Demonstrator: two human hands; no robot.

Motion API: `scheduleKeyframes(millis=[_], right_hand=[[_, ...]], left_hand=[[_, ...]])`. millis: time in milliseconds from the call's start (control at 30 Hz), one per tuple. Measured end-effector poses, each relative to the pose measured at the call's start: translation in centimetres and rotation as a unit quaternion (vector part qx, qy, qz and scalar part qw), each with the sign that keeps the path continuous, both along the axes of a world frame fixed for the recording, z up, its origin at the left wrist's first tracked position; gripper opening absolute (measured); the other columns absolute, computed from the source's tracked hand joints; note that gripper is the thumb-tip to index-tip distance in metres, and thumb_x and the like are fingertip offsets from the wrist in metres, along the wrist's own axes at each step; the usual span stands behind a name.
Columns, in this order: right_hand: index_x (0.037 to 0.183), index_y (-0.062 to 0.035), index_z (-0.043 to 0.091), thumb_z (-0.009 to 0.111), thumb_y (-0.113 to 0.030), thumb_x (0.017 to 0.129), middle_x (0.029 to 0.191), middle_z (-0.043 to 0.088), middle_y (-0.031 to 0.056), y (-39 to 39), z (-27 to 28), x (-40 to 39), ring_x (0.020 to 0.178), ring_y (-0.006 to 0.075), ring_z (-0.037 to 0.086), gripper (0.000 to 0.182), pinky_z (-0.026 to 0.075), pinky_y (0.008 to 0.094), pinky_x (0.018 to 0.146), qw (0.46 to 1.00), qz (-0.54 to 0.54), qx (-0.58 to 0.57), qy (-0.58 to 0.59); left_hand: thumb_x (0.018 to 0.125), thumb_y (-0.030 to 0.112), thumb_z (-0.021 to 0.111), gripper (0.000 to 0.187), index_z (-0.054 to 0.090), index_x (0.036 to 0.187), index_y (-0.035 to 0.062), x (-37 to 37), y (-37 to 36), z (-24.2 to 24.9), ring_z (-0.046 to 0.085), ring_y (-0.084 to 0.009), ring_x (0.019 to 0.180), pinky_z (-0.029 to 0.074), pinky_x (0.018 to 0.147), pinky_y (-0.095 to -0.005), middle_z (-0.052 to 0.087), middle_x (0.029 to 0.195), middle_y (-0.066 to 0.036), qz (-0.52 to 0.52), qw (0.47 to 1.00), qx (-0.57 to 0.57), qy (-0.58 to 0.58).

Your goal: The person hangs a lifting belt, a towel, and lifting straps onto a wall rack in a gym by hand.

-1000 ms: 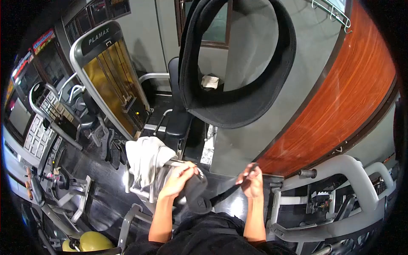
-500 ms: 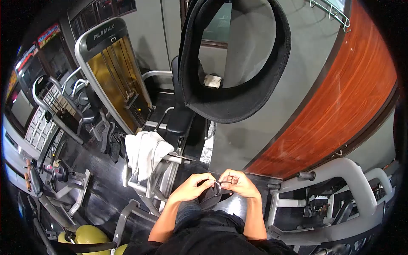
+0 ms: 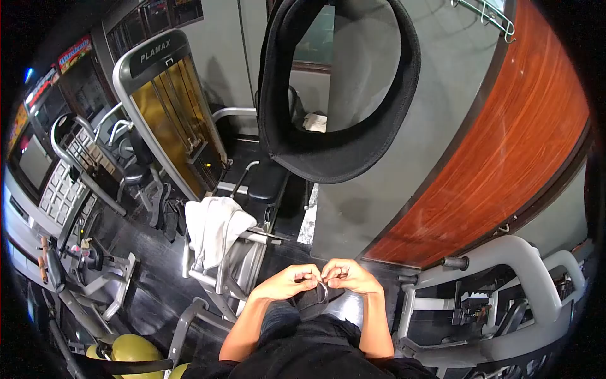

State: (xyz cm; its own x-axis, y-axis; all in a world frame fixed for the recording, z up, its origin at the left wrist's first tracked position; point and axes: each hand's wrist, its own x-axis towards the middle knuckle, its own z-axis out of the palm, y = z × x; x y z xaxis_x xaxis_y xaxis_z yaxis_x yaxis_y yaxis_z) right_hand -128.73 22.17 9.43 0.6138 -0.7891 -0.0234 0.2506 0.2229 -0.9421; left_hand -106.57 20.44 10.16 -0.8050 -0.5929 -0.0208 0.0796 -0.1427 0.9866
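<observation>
My left hand (image 3: 287, 282) and my right hand (image 3: 351, 276) are close together in front of my body, fingers curled in a pinch. Between them is a small silvery ring (image 3: 324, 292), with dark fabric (image 3: 309, 307) hanging just below it. The fingertips of both hands meet at the ring's upper end; the exact grip is too small to tell. Close to the camera, above the hands, hangs a wide black fabric loop (image 3: 346, 158), which neither hand touches.
A white towel (image 3: 214, 227) lies over a grey machine frame to the left. Behind it stands a weight-stack machine (image 3: 154, 60) with a black seat (image 3: 266, 183). A thick grey frame (image 3: 530, 271) is at the right, and yellow-green balls (image 3: 136, 352) sit at lower left.
Both hands have shifted slightly, their fingertips drawing closer together over the ring. The ring appears a little lower and more in view. The black loop has moved slightly left in view.
</observation>
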Motion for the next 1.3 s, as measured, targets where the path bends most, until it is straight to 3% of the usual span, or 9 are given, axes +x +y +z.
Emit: scheduleKeyframes(millis=[267, 533, 733, 967, 1033, 1067, 1100, 1167, 1300], right_hand=[[0.092, -0.0067, 0.055, 0.077, 0.0, 0.072, 0.085, 0.056, -0.001, 0.1, 0.5, 0.8, 0.081, 0.0075, 0.055, 0.031, 0.044, 0.022, 0.072, 0.995, 0.015, 0.053, -0.08], [0.09, -0.0086, 0.052, 0.071, -0.017, 0.083, 0.084, 0.05, -0.0017, -0.5, -0.9, 1.4, 0.078, 0.0081, 0.045, 0.022, 0.036, 0.0225, 0.069, 0.994, -0.073, 0.029, -0.079], [0.093, -0.0081, 0.05, 0.064, -0.009, 0.088, 0.089, 0.048, -0.0043, -1.4, -1.7, 3.3, 0.076, 0.0039, 0.044, 0.014, 0.037, 0.0195, 0.067, 0.99, -0.134, -0.011, -0.036], [0.092, -0.0058, 0.052, 0.061, -0.008, 0.089, 0.088, 0.048, -0.0033, -1.4, -1.9, 4.9, 0.082, 0.0049, 0.045, 0.01, 0.039, 0.0208, 0.07, 0.98, -0.191, -0.053, -0.03], [0.091, -0.0053, 0.057, 0.062, -0.013, 0.089, 0.089, 0.052, 0.0009, -1.1, -1.6, 5.2, 0.083, 0.0106, 0.05, 0.009, 0.042, 0.0249, 0.074, 0.947, -0.272, -0.159, 0.068], [0.092, -0.007, 0.064, 0.066, -0.02, 0.085, 0.092, 0.055, 0.0051, -1.1, -0.3, 5.2, 0.085, 0.0197, 0.054, 0.015, 0.044, 0.0312, 0.079, 0.902, -0.3, -0.275, 0.147], [0.092, -0.007, 0.064, 0.066, -0.02, 0.085, 0.092, 0.055, 0.0051, -0.8, 1.2, 5.3, 0.085, 0.0197, 0.054, 0.015, 0.044, 0.0312, 0.079, 0.902, -0.297, -0.275, 0.147], [0.093, -0.0073, 0.068, 0.076, -0.021, 0.075, 0.092, 0.057, 0.0066, 0.0, 3.5, 5.6, 0.088, 0.0245, 0.055, 0.024, 0.045, 0.0326, 0.081, 0.774, -0.305, -0.423, 0.361], [0.092, -0.0115, 0.072, 0.076, -0.009, 0.07, 0.091, 0.059, 0.0053, -0.1, 1.1, 5.8, 0.088, 0.0218, 0.055, 0.023, 0.048, 0.0311, 0.071, 0.758, -0.357, -0.371, 0.399]], left_hand=[[0.092, 0.017, 0.06, 0.012, 0.058, 0.092, 0.0048, -0.4, 0.0, -0.4, 0.043, -0.0031, 0.075, 0.035, 0.068, -0.0195, 0.052, 0.079, 0.006, -0.024, 0.993, 0.113, 0.011], [0.087, -0.001, 0.051, 0.008, 0.056, 0.088, 0.0051, -0.7, 0.3, -0.7, 0.041, -0.0021, 0.075, 0.033, 0.064, -0.0196, 0.051, 0.082, 0.007, 0.078, 0.995, 0.046, -0.034], [0.083, -0.007, 0.045, 0.018, 0.055, 0.091, 0.006, -0.3, 0.4, -1.4, 0.034, -0.0018, 0.069, 0.026, 0.06, -0.0173, 0.042, 0.077, 0.008, 0.156, 0.975, 0.154, 0.029], [0.089, -0.004, 0.05, 0.011, 0.056, 0.092, 0.005, 0.2, -0.2, -1.6, 0.033, -0.0007, 0.065, 0.028, 0.058, -0.016, 0.04, 0.075, 0.009, 0.183, 0.978, 0.104, 0.004], [0.083, -0.007, 0.048, 0.019, 0.057, 0.095, 0.0051, -0.1, -0.1, -1.2, 0.034, -0.0012, 0.067, 0.028, 0.06, -0.0167, 0.042, 0.075, 0.008, 0.239, 0.966, 0.093, 0.012], [0.083, -0.007, 0.048, 0.019, 0.057, 0.095, 0.0051, -0.3, -0.1, -1.4, 0.034, -0.0012, 0.067, 0.028, 0.06, -0.0167, 0.042, 0.075, 0.008, 0.242, 0.966, 0.094, 0.013], [0.087, -0.004, 0.049, 0.013, 0.057, 0.094, 0.0041, -0.5, -0.2, -1.9, 0.037, -0.0008, 0.067, 0.03, 0.06, -0.0161, 0.045, 0.075, 0.008, 0.287, 0.954, 0.085, 0.01], [0.091, -0.001, 0.05, 0.008, 0.056, 0.094, 0.003, -0.9, -0.3, -3.0, 0.041, -0.0004, 0.067, 0.032, 0.06, -0.0155, 0.047, 0.076, 0.007, 0.33, 0.941, 0.078, 0.008], [0.094, 0.005, 0.049, 0.008, 0.055, 0.091, 0.0013, -1.8, -0.2, -3.8, 0.04, -0.0012, 0.065, 0.033, 0.056, -0.0186, 0.047, 0.072, 0.006, 0.392, 0.919, 0.036, -0.003]])
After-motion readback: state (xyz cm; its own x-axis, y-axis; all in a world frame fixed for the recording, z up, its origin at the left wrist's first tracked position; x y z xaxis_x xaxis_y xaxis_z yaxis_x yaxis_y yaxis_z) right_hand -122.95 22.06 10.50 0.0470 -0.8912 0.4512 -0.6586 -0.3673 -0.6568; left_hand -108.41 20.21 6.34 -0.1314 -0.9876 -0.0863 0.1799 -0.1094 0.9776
